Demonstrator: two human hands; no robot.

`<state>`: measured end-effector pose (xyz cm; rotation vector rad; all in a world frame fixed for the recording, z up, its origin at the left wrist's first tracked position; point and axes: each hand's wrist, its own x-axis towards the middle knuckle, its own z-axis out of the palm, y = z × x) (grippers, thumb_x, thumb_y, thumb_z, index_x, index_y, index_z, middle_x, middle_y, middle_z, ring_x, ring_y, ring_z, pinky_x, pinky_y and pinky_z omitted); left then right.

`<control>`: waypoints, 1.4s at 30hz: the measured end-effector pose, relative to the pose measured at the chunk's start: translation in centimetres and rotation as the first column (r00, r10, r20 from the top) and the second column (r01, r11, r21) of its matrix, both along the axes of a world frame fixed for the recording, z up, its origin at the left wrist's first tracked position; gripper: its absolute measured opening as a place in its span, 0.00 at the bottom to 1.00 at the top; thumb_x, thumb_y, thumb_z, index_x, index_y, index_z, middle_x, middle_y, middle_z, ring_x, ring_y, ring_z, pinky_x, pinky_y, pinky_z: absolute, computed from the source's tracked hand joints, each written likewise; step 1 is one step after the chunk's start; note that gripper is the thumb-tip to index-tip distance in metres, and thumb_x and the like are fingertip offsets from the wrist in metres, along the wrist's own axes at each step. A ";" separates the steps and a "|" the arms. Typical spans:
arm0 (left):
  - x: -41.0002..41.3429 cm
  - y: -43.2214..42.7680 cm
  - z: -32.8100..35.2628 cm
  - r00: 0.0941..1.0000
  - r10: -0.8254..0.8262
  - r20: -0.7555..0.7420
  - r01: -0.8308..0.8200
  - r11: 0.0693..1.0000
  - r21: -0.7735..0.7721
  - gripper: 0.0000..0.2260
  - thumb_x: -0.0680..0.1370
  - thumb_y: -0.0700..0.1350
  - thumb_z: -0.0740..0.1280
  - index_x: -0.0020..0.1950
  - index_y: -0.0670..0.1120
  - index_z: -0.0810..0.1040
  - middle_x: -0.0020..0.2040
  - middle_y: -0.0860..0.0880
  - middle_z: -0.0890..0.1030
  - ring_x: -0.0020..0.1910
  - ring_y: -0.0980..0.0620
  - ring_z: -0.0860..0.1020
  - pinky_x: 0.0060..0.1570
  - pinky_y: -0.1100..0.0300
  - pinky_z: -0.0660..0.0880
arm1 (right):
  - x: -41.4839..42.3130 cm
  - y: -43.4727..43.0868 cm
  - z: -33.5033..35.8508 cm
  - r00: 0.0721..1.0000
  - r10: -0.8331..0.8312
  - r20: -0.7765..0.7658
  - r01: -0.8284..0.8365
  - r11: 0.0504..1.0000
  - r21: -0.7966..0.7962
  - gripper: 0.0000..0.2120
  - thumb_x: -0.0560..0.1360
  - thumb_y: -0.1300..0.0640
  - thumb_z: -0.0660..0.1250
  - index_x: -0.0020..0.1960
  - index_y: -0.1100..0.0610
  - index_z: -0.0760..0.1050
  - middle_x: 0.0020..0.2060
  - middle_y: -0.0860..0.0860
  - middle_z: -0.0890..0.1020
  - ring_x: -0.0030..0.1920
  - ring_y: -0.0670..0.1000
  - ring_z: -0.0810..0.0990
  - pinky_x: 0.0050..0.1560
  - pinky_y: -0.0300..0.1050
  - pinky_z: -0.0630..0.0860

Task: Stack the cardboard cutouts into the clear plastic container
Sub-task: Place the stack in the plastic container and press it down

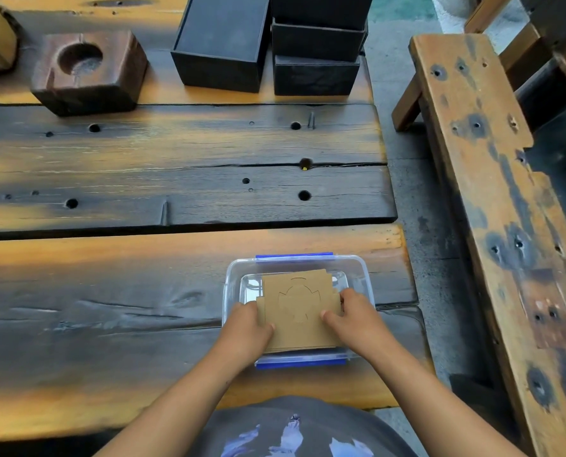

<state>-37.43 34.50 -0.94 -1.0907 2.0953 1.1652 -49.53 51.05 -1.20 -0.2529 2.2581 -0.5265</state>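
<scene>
A clear plastic container (364,272) with blue clips at its near and far ends sits on the wooden table near the front right. A stack of brown cardboard cutouts (299,308) lies over it, its near end resting on the container's front rim; the top sheet shows a cut outline. My left hand (248,328) grips the stack's left edge with the thumb on top. On the stack's right edge, my right hand (357,316) does the same. The lower sheets are hidden under the top one.
A dark wooden block (88,72) with a round hollow stands at the back left. Black boxes (222,44) and stacked black boxes (318,57) stand at the back centre. The table's right edge runs just beyond the container; a wooden bench (493,192) stands across a gap.
</scene>
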 end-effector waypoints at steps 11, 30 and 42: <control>0.2 0.4 -1.6 0.998 0.032 0.047 -0.034 0.999 0.042 0.12 0.76 0.43 0.66 0.59 0.42 0.78 0.56 0.44 0.80 0.53 0.45 0.80 0.52 0.55 0.77 | 1.0 0.1 -1.0 0.995 0.086 0.055 -0.091 0.991 0.100 0.17 0.76 0.48 0.64 0.57 0.58 0.68 0.57 0.54 0.71 0.51 0.54 0.76 0.51 0.47 0.74; -2.0 -0.3 -1.8 0.994 0.099 0.053 -0.102 0.993 0.055 0.17 0.73 0.42 0.66 0.61 0.45 0.73 0.55 0.43 0.78 0.48 0.45 0.80 0.41 0.58 0.75 | -0.5 -0.9 -1.5 0.991 0.087 0.099 -0.097 0.991 0.096 0.16 0.73 0.49 0.64 0.57 0.54 0.68 0.58 0.54 0.73 0.53 0.55 0.77 0.51 0.49 0.75; -3.0 -1.2 -1.8 0.995 -0.028 0.093 0.019 0.996 0.091 0.18 0.72 0.48 0.71 0.59 0.42 0.77 0.57 0.44 0.79 0.50 0.46 0.81 0.48 0.55 0.79 | -1.6 -1.8 -1.8 0.983 0.148 0.113 -0.162 0.979 0.125 0.17 0.72 0.47 0.63 0.57 0.55 0.73 0.59 0.54 0.73 0.49 0.53 0.78 0.47 0.46 0.76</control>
